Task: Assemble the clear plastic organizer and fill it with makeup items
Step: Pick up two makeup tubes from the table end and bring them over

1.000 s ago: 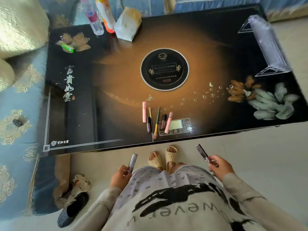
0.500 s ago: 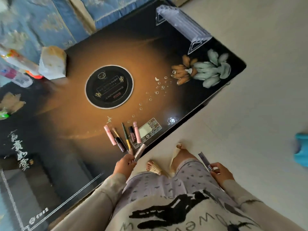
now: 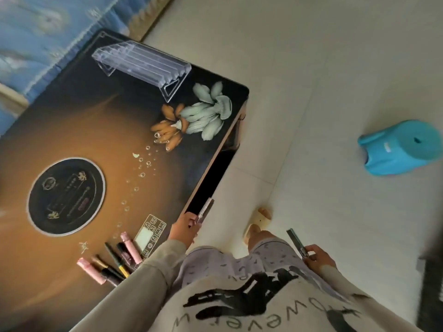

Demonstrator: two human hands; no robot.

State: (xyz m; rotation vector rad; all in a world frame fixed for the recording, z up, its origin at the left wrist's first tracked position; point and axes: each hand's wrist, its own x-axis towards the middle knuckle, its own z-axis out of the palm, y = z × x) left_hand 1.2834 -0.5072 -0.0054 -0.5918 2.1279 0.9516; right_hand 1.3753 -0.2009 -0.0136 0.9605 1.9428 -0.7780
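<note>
Clear, hard plastic makes up the stepped organizer (image 3: 142, 65), which stands on its triangular end panels at the far right corner of the dark glossy surface (image 3: 100, 130), close to both edges there. It looks light and stiff, probably slick to the touch and liable to crack or skid if knocked; the safest hold is likely on the two end panels rather than the thin ridged tiers.

The left hand (image 3: 184, 228) is closed around a slim metallic makeup tube (image 3: 204, 212) at the near edge of the surface, the tube pointing up and away. The right hand (image 3: 316, 256) is off the surface, over the pale floor (image 3: 335, 68), pinching a slim dark makeup stick (image 3: 296, 239) by its lower end. Both items are thin, rigid and light, easy to roll once released.

A row of pink, black and gold makeup tubes and pencils (image 3: 112, 262) lies at the near edge, just left of the left sleeve and near the printed control panel (image 3: 149, 234). Between this row and the organizer the surface is open, leaving room to carry items across. A blue plastic stool (image 3: 402, 149) lies tipped on the floor, well apart to the right.
</note>
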